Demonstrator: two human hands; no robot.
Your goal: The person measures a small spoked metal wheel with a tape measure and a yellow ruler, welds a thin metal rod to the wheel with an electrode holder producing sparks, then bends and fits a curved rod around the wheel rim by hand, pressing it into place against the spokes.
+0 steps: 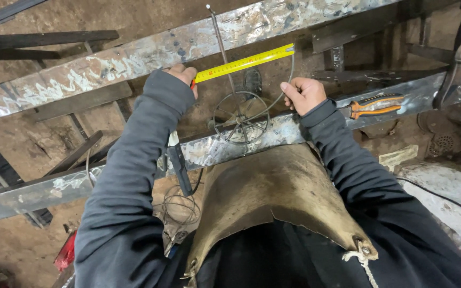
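Both hands reach forward from dark sleeves over two long, scuffed steel beams. Left hand is curled closed around the case of a yellow tape measure, which rests against the far beam; the blade runs from this hand to the right, ending above and beyond the right hand. Right hand is loosely closed, pinching a thin curved wire that arcs up to the tip of the tape. Beneath both wrists lies the near beam, crossing from lower left to upper right. A brown leather apron hangs over it, just behind the right wrist. Between the hands sits a round wire wheel with spokes, with a thin metal rod rising from it past the tape. An orange-and-black handled tool lies on the near beam, just right of the right hand. A dark-handled tool hangs beside the left forearm.
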